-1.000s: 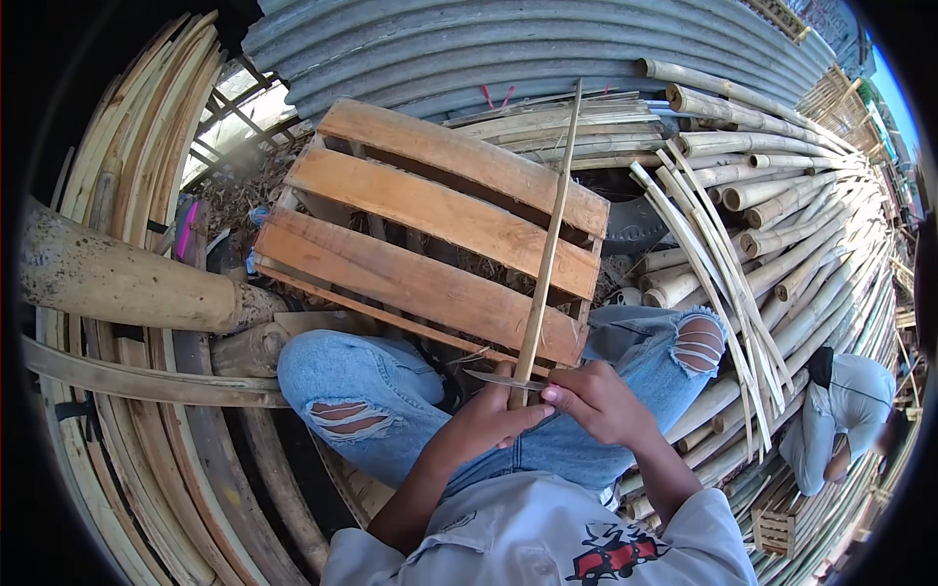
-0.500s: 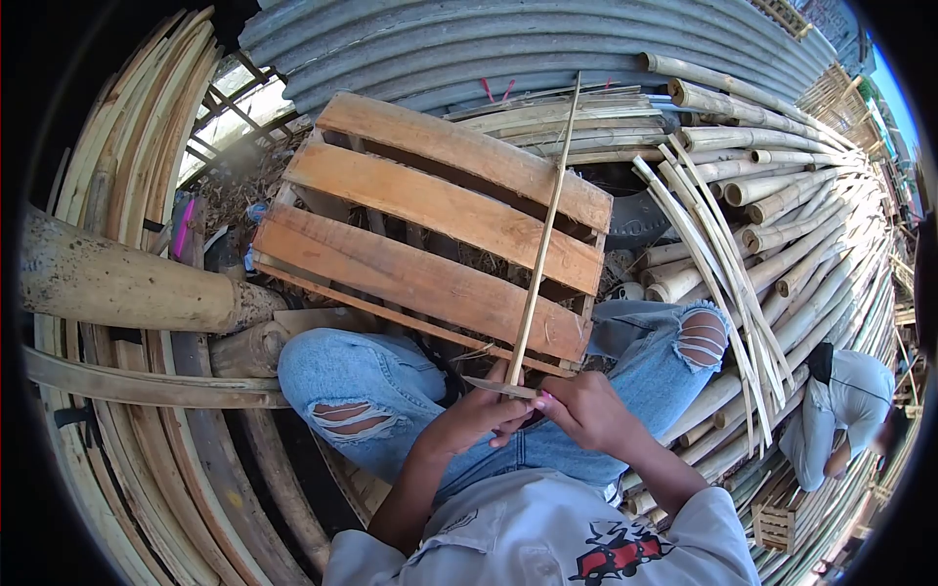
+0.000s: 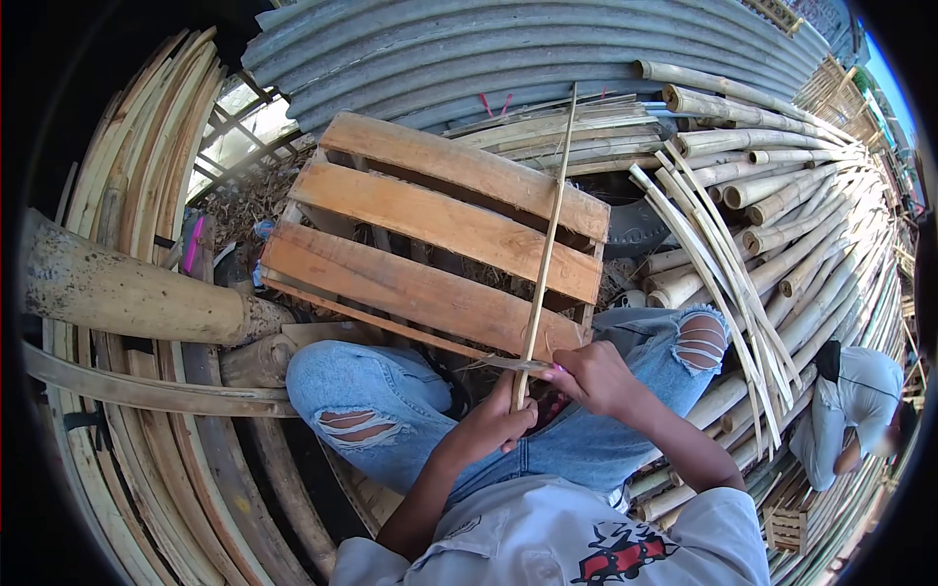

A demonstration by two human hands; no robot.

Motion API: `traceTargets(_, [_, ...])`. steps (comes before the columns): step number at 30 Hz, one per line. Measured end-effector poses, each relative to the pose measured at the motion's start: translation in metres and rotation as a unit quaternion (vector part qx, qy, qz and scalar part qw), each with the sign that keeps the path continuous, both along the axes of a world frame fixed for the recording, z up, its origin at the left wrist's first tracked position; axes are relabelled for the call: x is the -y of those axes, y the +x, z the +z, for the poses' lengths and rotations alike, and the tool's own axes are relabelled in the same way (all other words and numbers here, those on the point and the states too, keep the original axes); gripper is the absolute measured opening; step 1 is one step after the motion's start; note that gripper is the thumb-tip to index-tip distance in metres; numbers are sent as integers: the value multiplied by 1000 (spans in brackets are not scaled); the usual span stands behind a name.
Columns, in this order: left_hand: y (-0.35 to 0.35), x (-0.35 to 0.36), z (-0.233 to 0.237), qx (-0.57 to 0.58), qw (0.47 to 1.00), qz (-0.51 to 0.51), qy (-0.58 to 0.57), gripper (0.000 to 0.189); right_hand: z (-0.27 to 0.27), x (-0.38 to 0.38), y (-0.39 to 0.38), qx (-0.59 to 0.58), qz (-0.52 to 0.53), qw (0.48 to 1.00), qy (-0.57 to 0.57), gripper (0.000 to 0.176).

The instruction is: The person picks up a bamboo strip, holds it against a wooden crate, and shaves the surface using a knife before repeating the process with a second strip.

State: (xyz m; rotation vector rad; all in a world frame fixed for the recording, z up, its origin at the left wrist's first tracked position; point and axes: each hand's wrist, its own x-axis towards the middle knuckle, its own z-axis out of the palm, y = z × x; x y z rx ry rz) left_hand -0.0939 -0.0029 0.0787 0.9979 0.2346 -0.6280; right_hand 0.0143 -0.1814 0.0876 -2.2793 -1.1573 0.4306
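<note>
Corrugated sheets (image 3: 440,59) span the far side, with a low stack of split bamboo (image 3: 586,132) just in front of them. One slatted crate (image 3: 420,213) lies before the person, three wide slats showing on top, with gaps between them. Its near edge comes close to both hands, and two bent knees in ripped jeans (image 3: 391,376) flank the small space where they work.

One long, thin strip (image 3: 551,244) slants up from the lap, passes over the crate and reaches beyond its far edge, towards the sheets. The left hand (image 3: 500,428) is closed around the strip's near end. The right hand (image 3: 594,379) grips one knife (image 3: 513,363), whose blade lies across the strip just above the left hand.

Side room is tight. On the left, one thick bamboo pole (image 3: 137,293) and one curved slat (image 3: 166,393) point in towards the left knee, over a row of long boards (image 3: 137,195). On the right, several pale strips (image 3: 721,273) lie across a big pile of round poles (image 3: 772,205), too many to count surely. Well apart at the far right are one other person (image 3: 870,386), bent over, and one small crate (image 3: 785,527).
</note>
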Motion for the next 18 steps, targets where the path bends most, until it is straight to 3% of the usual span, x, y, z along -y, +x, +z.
traceTargets(3, [1,1,4,-1,1000,-15,19,26,-34,2,51,60,-174,981,-54,50])
traceTargets(5, [4,1,7,4,999,-30,38,26,-48,11,93,85,-230,969,-37,55])
traceTargets(7, [3,3,6,1,999,-21,44,25,-52,16,93,45,-229,971,-52,54])
traceTargets(10, [2,2,0,11,999,-23,40,23,-31,5,47,-91,-104,990,17,49])
traceTargets(13, [1,4,-2,4,999,-17,36,23,-8,0,23,-32,-1,999,-9,47])
traceTargets(15, [3,6,4,12,998,-17,52,22,-22,0,45,10,-25,1000,-11,49])
traceTargets(18, [1,1,-11,47,992,-66,96,25,-58,8,124,100,-162,979,-79,53])
